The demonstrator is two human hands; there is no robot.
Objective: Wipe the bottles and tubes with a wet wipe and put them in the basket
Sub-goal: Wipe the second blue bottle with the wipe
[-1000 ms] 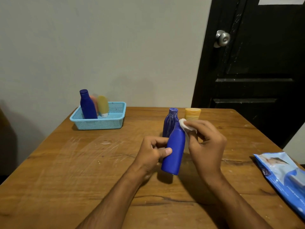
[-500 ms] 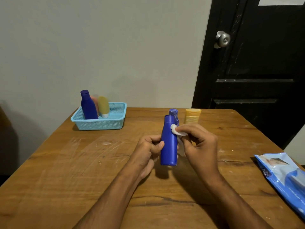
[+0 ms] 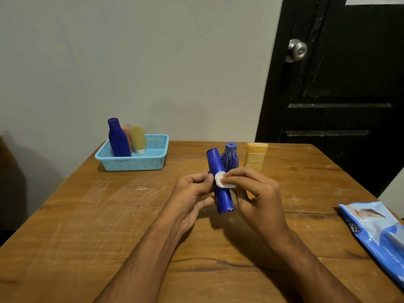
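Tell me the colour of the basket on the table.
Light blue; the basket shows clearly in the head view, at the table's far left.

both forearms reach in from the bottom, left hand (image 3: 192,193) curled in a grip with thumb up front, right hand (image 3: 255,193) pinching with its fingertips (image 3: 227,177)

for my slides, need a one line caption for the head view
Left hand holds blue bottle; right hand wipes it with wet wipe.
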